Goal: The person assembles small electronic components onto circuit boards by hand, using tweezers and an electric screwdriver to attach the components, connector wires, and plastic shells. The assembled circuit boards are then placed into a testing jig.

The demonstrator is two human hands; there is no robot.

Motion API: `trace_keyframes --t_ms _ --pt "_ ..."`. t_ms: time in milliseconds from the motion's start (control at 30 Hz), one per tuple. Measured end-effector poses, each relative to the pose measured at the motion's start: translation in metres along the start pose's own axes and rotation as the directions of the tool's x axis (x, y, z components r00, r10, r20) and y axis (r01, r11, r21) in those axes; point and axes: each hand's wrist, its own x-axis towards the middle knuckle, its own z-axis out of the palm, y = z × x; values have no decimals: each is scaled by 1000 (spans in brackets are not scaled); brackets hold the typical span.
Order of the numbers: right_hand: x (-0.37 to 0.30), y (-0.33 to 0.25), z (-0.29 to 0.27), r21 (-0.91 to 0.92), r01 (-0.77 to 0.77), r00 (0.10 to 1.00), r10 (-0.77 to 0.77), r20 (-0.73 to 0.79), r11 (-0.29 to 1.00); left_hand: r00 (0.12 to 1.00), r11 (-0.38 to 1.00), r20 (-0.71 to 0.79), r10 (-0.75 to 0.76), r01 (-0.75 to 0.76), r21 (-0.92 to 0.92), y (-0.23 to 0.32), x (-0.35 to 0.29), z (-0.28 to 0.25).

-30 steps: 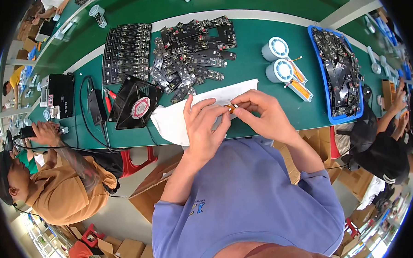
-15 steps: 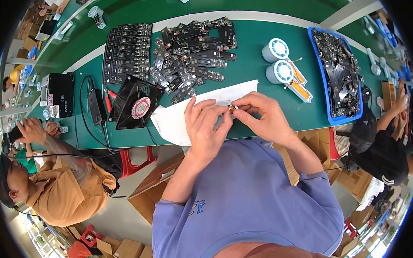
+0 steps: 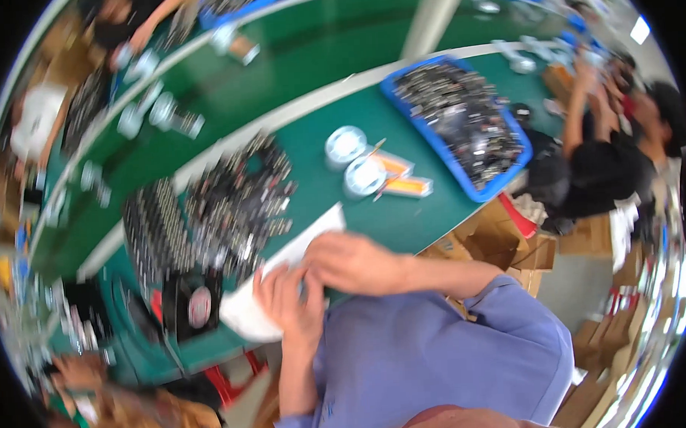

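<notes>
While the view has swung, both hands [image 3: 315,280] stay together over the white sheet [image 3: 285,281].

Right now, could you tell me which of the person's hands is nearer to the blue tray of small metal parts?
Right. The right hand lies over the white sheet's far corner, on the blue tray's side. The left hand sits farther away, lower on the sheet.

Both hands together over paper sheet [image 3: 285,281] at near table [image 3: 404,211] edge: left hand [image 3: 289,297] just left of right hand [image 3: 353,263]. Heap of small metal parts [image 3: 235,203] behind sheet. Two round tins [image 3: 356,164] right of heap. Parts tray [image 3: 465,124] farther right.
</notes>
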Motion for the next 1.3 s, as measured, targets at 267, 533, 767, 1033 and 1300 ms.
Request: trace_keyframes --t_ms 267,533,767,1033,1300 --pt "-8 -3 16 -34 24 989 -29 -145 999 999 998 -19 47 -45 52 2 -5 -3" --pt "-6 5 16 -11 46 983 -47 -176 999 997 995 -39 72 -69 77 -1 -6 5" --pt "-5 10 20 94 63 987 -48 -153 994 990 989 -74 121 -114 98 -7 -6 8" --pt "-6 16 16 178 62 995 -48 -83 982 989 990 -77 128 -122 77 -9 -10 8" --pt "-6 14 10 236 -77 994 94 -63 969 993 991 -6 115 -114 66 -6 -1 4"
